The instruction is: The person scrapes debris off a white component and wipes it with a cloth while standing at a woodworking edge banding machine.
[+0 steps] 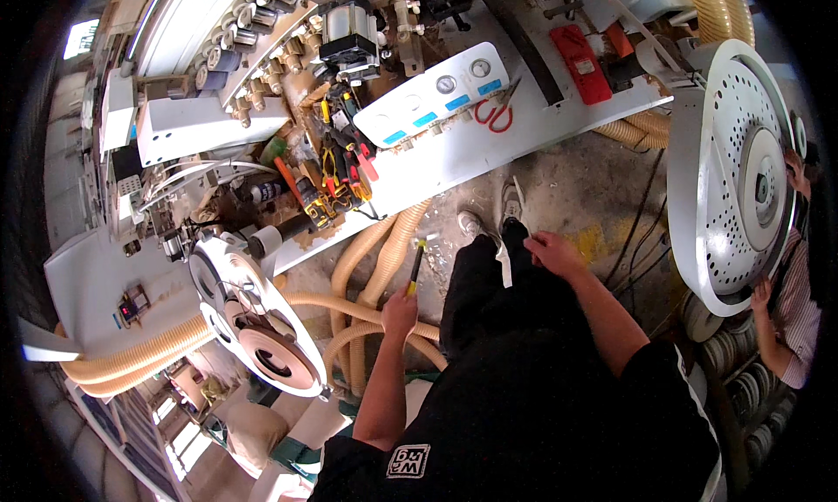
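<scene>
My left hand is wrapped round the black and yellow handle of a small hammer, held upright with its head away from me. Below the hammer run ribbed beige hoses. My right hand is held over my right leg, with its fingers curled and pressed together. Whatever may be between those fingers is too small to tell. A narrow white strip hangs by my dark trousers, left of the right hand; whether the hand touches it I cannot tell.
A white workbench carries a gauge panel, red-handled scissors, a red case, pliers and a cordless drill. At left stands a machine with round pads. Another person's hand touches a large perforated white wheel housing at right.
</scene>
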Demonstrator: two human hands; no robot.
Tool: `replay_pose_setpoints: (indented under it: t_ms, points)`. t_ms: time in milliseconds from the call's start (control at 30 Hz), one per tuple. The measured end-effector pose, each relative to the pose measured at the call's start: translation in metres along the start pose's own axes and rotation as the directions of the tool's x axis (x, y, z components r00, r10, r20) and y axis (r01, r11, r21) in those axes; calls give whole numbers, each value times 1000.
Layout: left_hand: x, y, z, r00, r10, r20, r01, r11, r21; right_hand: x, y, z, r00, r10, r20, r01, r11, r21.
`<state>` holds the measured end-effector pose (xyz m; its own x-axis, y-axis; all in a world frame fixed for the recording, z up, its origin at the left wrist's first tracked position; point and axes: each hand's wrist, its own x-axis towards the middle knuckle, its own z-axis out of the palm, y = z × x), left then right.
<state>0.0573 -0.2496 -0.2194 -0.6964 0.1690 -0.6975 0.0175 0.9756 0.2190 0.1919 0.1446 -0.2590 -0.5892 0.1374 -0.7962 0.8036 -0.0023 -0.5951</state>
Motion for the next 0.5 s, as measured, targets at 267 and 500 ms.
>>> replay_pose_setpoints:
  t_ms: [267,500]
  points:
    - [28,71,-27,984,27,-175,-27,1000,1,82,-32,49,984,-96,153,98,995,-3]
    - [34,74,-34,998,-50,-31,57,936,347,113,-55,84,997,49,62,-50,999,4]
